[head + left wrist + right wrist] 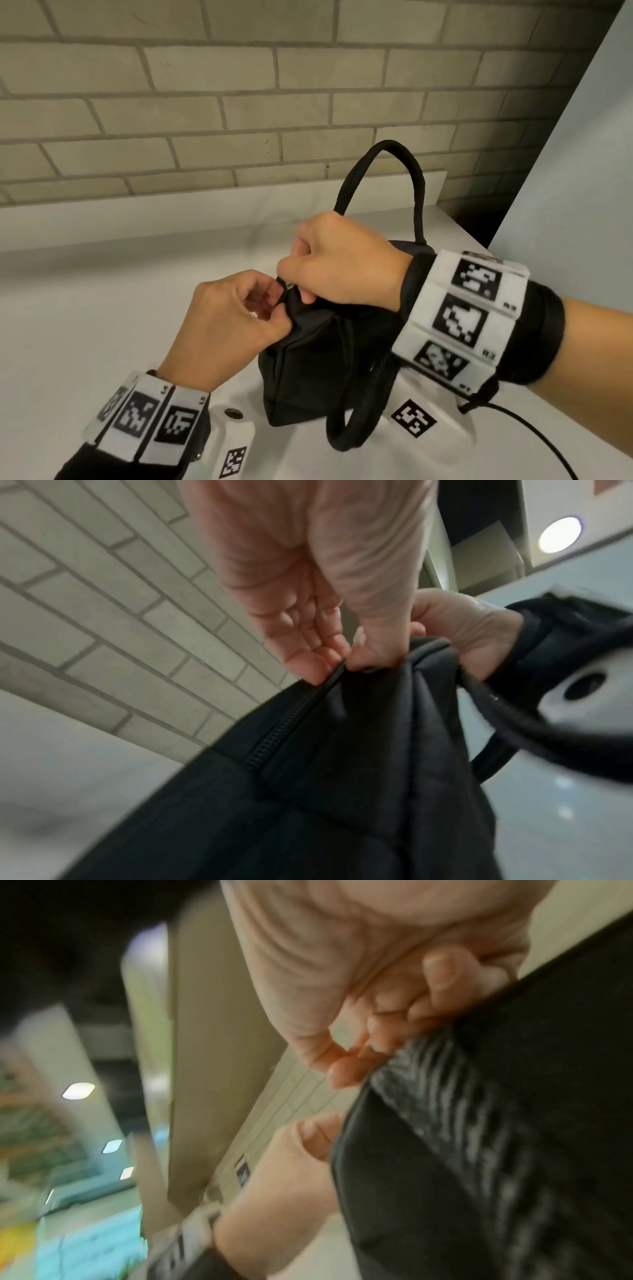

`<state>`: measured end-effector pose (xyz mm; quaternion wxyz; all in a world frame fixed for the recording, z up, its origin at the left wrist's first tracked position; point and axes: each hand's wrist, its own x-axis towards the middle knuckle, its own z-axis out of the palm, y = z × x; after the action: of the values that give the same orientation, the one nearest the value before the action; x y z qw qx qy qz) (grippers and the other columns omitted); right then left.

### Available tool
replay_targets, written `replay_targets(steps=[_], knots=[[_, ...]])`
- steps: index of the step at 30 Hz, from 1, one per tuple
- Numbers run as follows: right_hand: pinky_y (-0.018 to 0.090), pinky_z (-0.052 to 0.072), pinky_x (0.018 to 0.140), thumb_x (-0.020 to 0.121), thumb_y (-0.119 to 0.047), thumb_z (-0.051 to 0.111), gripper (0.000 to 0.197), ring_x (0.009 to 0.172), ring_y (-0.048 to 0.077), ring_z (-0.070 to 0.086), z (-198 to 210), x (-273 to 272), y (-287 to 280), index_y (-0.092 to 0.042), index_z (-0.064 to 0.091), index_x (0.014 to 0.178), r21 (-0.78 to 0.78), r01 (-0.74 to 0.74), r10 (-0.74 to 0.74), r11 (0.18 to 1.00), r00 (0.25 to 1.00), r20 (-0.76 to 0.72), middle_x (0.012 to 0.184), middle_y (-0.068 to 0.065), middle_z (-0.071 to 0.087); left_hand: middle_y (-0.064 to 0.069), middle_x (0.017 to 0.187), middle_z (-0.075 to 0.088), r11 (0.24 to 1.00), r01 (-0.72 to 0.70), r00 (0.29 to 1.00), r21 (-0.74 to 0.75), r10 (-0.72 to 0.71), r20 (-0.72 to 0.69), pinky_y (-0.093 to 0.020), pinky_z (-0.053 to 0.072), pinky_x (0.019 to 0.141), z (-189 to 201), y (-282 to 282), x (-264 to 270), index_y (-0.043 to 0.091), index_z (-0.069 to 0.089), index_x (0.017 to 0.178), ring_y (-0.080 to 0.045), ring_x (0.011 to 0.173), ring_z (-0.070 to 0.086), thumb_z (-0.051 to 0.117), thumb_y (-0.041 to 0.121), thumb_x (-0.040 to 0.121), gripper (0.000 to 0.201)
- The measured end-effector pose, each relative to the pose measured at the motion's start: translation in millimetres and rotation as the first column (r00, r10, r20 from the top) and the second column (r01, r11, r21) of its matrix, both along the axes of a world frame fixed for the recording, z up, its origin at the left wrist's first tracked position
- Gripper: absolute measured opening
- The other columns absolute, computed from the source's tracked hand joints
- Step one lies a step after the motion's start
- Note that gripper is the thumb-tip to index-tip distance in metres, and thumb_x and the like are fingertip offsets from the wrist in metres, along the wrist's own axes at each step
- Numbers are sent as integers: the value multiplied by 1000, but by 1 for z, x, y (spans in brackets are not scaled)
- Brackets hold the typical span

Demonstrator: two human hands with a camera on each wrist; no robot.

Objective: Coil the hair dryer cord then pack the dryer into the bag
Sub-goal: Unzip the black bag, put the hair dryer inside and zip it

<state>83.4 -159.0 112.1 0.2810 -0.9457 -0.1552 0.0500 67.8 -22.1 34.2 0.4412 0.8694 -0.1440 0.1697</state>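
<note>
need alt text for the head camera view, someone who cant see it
Two hands work at the top corner of a small black fabric bag on a white counter: the left hand pinches the fabric while the right hand pinches at the zipper end. One handle stands upright, the other droops forward; a brick wall rises behind.

dryer hidden inside bag (318, 370), zipper pull hidden by fingers (274, 310)

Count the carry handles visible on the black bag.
2: one handle stands upright above the bag at its far side; the other handle hangs down the near side onto the table.
</note>
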Motion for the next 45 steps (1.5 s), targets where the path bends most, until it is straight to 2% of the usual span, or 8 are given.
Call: replay_targets(steps=[5, 7, 15, 19, 27, 32, 36, 45], knots=[[29, 34, 54, 76, -30, 54, 23, 69, 26, 55, 3, -10, 0, -10, 63, 82, -304, -3, 92, 953, 956, 280, 70, 2, 59, 19, 74, 64, 998, -55, 998, -17, 55, -3, 1, 41, 58, -4, -7, -5, 32, 53, 59, 1, 75, 59, 69, 5, 63, 32], [29, 39, 56, 76, -30, 55, 24, 71, 28, 57, 4, -9, -5, -8, 63, 80, -232, 22, 27, 972, 978, 208, 71, 5, 61, 3, 53, 63, 998, -63, 998, -14, 63, -10, 2, 40, 57, -4, -9, -8, 32, 53, 59, 2, 75, 58, 70, 4, 63, 33], [25, 37, 50, 76, -21, 59, 24, 46, 14, 45, 0, 14, -71, -13, 50, 55, 110, 278, -277, 954, 961, -25, 48, 1, 51, 4, 49, 62, 990, -136, 984, 42, 140, -109, 5, 37, 56, -15, 8, -9, 30, 54, 59, 10, 64, 58, 69, 3, 64, 31], [22, 33, 44, 77, -9, 56, 24, 42, 15, 37, -10, 29, -123, -8, 47, 54, 164, 402, -394, 901, 916, -77, 45, 5, 48, 34, 73, 59, 981, -193, 967, 9, 192, -166, 6, 36, 55, -21, 21, -7, 24, 59, 61, 5, 69, 59, 69, 4, 64, 22], [22, 39, 54, 83, -6, 46, 18, 56, 10, 52, -54, 27, -158, -10, 55, 68, 476, 505, -360, 720, 858, -366, 58, 0, 63, 30, 86, 61, 990, -60, 991, -125, 43, -129, 1, 43, 63, 5, 21, -10, 48, 60, 76, -4, 76, 64, 67, 17, 67, 33], [20, 37, 48, 83, -6, 49, 20, 54, 10, 49, -65, 26, -152, -13, 47, 65, 516, 485, -403, 706, 874, -270, 62, 0, 63, 22, 101, 57, 853, 149, 971, 501, -222, 89, -16, 48, 70, 28, -61, -23, 36, 55, 106, -2, 90, 48, 58, 54, 62, 48], [22, 38, 50, 78, -5, 54, 18, 53, 11, 48, -67, 28, -155, -11, 50, 62, 452, 447, -430, 772, 891, -148, 60, 0, 61, 8, 68, 63, 715, 34, 951, 699, -238, 197, -22, 44, 44, 15, -102, -5, 25, 69, 76, -13, 59, 58, 77, 40, 60, 23], [25, 28, 49, 79, -6, 51, 13, 51, 14, 44, -103, 35, -189, -7, 53, 66, 400, 578, -451, 711, 812, -371, 61, 2, 58, 15, 83, 61, 934, -33, 993, 355, -9, 114, -21, 40, 61, 22, -94, 18, 30, 68, 85, 2, 75, 48, 60, 36, 79, 11]])
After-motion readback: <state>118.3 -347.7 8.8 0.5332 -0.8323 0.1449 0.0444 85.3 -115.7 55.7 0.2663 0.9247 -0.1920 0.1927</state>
